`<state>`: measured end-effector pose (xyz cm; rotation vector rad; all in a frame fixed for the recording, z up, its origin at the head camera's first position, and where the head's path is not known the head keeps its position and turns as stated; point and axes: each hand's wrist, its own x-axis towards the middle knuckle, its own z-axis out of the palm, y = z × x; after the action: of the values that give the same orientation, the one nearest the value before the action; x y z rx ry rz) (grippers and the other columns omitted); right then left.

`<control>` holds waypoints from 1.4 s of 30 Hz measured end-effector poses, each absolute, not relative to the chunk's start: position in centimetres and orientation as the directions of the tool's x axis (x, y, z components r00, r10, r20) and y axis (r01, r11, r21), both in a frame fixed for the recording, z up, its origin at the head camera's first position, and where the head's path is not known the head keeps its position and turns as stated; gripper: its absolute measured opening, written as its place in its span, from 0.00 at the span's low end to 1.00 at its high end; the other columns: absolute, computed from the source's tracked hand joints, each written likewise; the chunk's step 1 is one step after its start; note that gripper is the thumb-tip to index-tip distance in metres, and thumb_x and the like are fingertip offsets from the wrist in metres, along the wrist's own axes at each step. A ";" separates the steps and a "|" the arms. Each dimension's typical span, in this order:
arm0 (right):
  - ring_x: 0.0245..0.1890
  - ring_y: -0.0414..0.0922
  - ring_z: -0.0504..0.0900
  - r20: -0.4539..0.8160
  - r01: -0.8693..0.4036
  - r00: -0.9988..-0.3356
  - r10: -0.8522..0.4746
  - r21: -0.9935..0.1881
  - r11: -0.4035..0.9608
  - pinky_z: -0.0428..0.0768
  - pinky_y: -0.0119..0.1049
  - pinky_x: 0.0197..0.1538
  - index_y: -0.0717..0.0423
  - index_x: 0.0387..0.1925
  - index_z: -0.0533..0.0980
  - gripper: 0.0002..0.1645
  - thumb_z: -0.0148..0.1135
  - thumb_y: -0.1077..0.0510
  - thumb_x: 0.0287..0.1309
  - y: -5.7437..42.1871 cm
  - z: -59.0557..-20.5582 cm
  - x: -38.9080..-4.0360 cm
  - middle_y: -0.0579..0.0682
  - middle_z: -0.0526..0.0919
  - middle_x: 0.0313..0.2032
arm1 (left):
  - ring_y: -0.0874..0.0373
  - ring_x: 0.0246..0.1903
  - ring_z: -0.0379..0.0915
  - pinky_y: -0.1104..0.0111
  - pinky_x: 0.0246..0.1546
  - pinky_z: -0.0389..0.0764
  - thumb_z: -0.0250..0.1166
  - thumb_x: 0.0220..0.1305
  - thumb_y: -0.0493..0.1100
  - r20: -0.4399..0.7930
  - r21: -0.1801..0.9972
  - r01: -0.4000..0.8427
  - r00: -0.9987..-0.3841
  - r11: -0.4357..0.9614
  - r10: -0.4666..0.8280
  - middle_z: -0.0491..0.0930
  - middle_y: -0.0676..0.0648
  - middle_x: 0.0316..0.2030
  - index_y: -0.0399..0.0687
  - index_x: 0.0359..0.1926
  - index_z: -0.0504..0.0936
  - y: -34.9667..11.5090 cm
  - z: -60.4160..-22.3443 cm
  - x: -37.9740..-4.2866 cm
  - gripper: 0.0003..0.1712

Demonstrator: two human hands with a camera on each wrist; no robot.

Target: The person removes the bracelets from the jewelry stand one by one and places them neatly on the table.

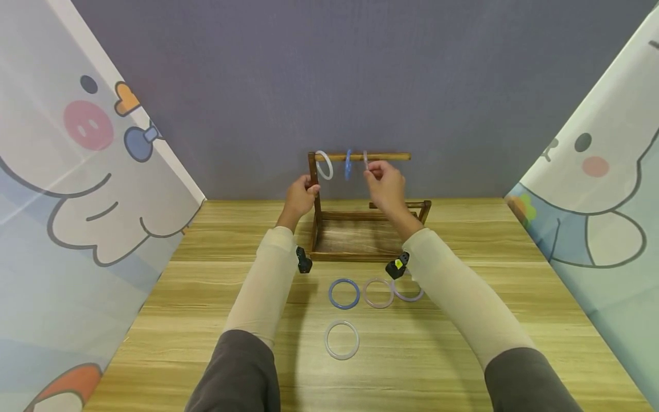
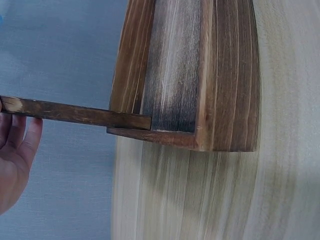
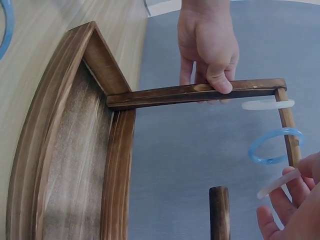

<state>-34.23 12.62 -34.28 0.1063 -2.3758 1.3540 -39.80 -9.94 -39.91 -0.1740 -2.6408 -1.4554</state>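
Note:
A dark wooden rack stands on the table, its tray base below an upright post and a top bar. My left hand holds the post, thumb on one side and fingers on the other in the right wrist view. On the bar hang a white bangle near the post and a blue bangle farther along. My right hand pinches a pale pink bangle, which is around the bar beyond the blue one.
In front of the rack lie a blue bangle, a pink bangle, a lilac bangle partly behind the right wrist camera, and a white bangle. A shorter peg juts from the rack's right side. A grey wall stands behind.

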 end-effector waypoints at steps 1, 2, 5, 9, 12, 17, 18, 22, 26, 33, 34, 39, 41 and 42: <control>0.45 0.53 0.84 0.378 -0.260 -0.917 0.130 -0.810 0.525 0.80 0.48 0.51 0.61 0.50 0.81 0.14 0.62 0.57 0.70 12.6 -34.2 -34.2 0.58 0.88 0.45 | 0.45 0.51 0.79 0.52 0.56 0.79 0.58 0.77 0.45 0.155 0.834 0.154 -0.987 0.530 0.042 0.81 0.39 0.52 0.40 0.64 0.74 -9.9 -39.9 -39.8 0.20; 0.45 0.53 0.85 0.378 -0.260 -0.916 0.131 -0.811 0.524 0.81 0.48 0.51 0.61 0.50 0.81 0.13 0.63 0.57 0.70 12.6 -34.1 -34.2 0.58 0.88 0.45 | 0.45 0.51 0.79 0.52 0.56 0.79 0.58 0.77 0.45 0.153 0.834 0.152 -0.987 0.531 0.043 0.81 0.39 0.52 0.40 0.64 0.74 -10.0 -39.9 -39.8 0.21; 0.44 0.52 0.85 0.374 -0.255 -0.916 0.146 -0.822 0.510 0.81 0.47 0.49 0.60 0.49 0.82 0.12 0.63 0.57 0.69 12.8 -33.9 -34.1 0.58 0.88 0.45 | 0.45 0.51 0.79 0.52 0.56 0.79 0.58 0.77 0.46 0.152 0.831 0.154 -0.987 0.535 0.047 0.81 0.39 0.52 0.40 0.64 0.74 -10.0 -39.9 -39.8 0.21; 0.44 0.52 0.84 0.372 -0.249 -0.913 0.166 -0.833 0.495 0.80 0.48 0.49 0.58 0.49 0.82 0.12 0.63 0.57 0.69 12.9 -33.5 -33.9 0.57 0.88 0.45 | 0.44 0.51 0.79 0.51 0.57 0.78 0.58 0.78 0.46 0.166 0.822 0.167 -0.985 0.544 0.052 0.81 0.39 0.51 0.40 0.65 0.73 -10.0 -40.0 -39.9 0.21; 0.46 0.52 0.84 0.368 -0.245 -0.914 0.169 -0.835 0.494 0.80 0.48 0.51 0.57 0.50 0.82 0.12 0.63 0.55 0.70 13.0 -33.2 -33.8 0.56 0.88 0.46 | 0.44 0.51 0.79 0.51 0.58 0.78 0.58 0.78 0.45 0.172 0.816 0.172 -0.984 0.552 0.052 0.81 0.39 0.51 0.40 0.65 0.74 -10.0 -40.1 -39.9 0.21; 0.47 0.51 0.84 0.361 -0.236 -0.916 0.177 -0.839 0.491 0.81 0.47 0.52 0.57 0.49 0.83 0.13 0.63 0.55 0.70 13.1 -32.8 -33.8 0.56 0.89 0.46 | 0.44 0.52 0.79 0.51 0.58 0.78 0.58 0.77 0.45 0.168 0.819 0.167 -0.985 0.549 0.048 0.81 0.39 0.51 0.40 0.64 0.74 -10.0 -40.1 -39.9 0.21; 0.47 0.51 0.85 0.360 -0.236 -0.916 0.177 -0.840 0.488 0.81 0.47 0.52 0.57 0.49 0.83 0.13 0.63 0.55 0.70 13.1 -32.8 -33.8 0.56 0.89 0.47 | 0.44 0.52 0.79 0.51 0.58 0.78 0.58 0.77 0.45 0.166 0.821 0.165 -0.985 0.547 0.048 0.81 0.39 0.51 0.40 0.64 0.74 -10.0 -40.1 -39.9 0.21; 0.48 0.51 0.85 0.361 -0.237 -0.915 0.181 -0.843 0.483 0.81 0.47 0.52 0.56 0.49 0.83 0.12 0.63 0.54 0.70 13.3 -32.6 -33.6 0.56 0.89 0.47 | 0.44 0.52 0.79 0.50 0.58 0.78 0.57 0.78 0.46 0.162 0.822 0.164 -0.985 0.545 0.051 0.81 0.39 0.52 0.40 0.64 0.73 -10.0 -40.1 -39.9 0.21; 0.47 0.51 0.85 0.375 -0.246 -0.909 0.183 -0.836 0.491 0.81 0.47 0.52 0.55 0.49 0.83 0.12 0.63 0.53 0.70 13.6 -32.7 -33.3 0.56 0.89 0.47 | 0.44 0.52 0.79 0.51 0.58 0.78 0.57 0.78 0.46 0.161 0.817 0.162 -0.986 0.554 0.052 0.81 0.40 0.51 0.41 0.64 0.74 -10.1 -40.1 -40.0 0.21; 0.44 0.53 0.85 0.418 -0.277 -0.892 0.172 -0.807 0.522 0.81 0.48 0.48 0.57 0.49 0.82 0.12 0.62 0.54 0.71 14.3 -32.9 -33.5 0.59 0.89 0.45 | 0.44 0.50 0.79 0.51 0.56 0.79 0.58 0.77 0.45 0.170 0.823 0.168 -0.984 0.543 0.046 0.82 0.39 0.49 0.40 0.62 0.75 -10.0 -40.1 -39.9 0.19; 0.44 0.53 0.85 0.416 -0.276 -0.893 0.171 -0.808 0.521 0.81 0.47 0.48 0.58 0.49 0.82 0.13 0.62 0.55 0.71 14.5 -33.0 -33.5 0.59 0.89 0.45 | 0.44 0.50 0.79 0.51 0.56 0.79 0.58 0.78 0.45 0.167 0.825 0.165 -0.985 0.541 0.046 0.81 0.39 0.50 0.40 0.62 0.75 -10.0 -40.1 -39.9 0.19; 0.43 0.51 0.84 0.374 -0.222 -0.900 0.225 -0.836 0.503 0.78 0.39 0.43 0.57 0.49 0.81 0.13 0.61 0.55 0.71 15.4 -33.3 -34.0 0.58 0.88 0.45 | 0.44 0.52 0.79 0.51 0.58 0.78 0.57 0.78 0.45 0.165 0.824 0.168 -0.985 0.540 0.055 0.81 0.39 0.51 0.40 0.63 0.74 -10.1 -40.1 -40.0 0.20; 0.43 0.50 0.84 0.361 -0.201 -0.897 0.255 -0.847 0.493 0.78 0.37 0.43 0.57 0.49 0.81 0.12 0.61 0.55 0.71 15.7 -33.5 -34.1 0.58 0.87 0.45 | 0.44 0.52 0.79 0.51 0.58 0.78 0.57 0.78 0.45 0.163 0.826 0.171 -0.985 0.536 0.062 0.81 0.38 0.52 0.39 0.63 0.74 -10.1 -40.1 -40.1 0.20; 0.43 0.50 0.84 0.361 -0.195 -0.893 0.267 -0.848 0.492 0.78 0.38 0.43 0.56 0.49 0.81 0.12 0.61 0.55 0.71 15.8 -33.6 -34.1 0.58 0.87 0.45 | 0.44 0.52 0.79 0.51 0.58 0.79 0.57 0.78 0.45 0.162 0.829 0.170 -0.985 0.532 0.063 0.81 0.38 0.52 0.39 0.64 0.74 -10.2 -40.1 -40.1 0.20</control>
<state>-34.09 15.75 -33.59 -0.0595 -2.2909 1.3853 -40.06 -10.18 -40.11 -0.2026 -2.6508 -1.4531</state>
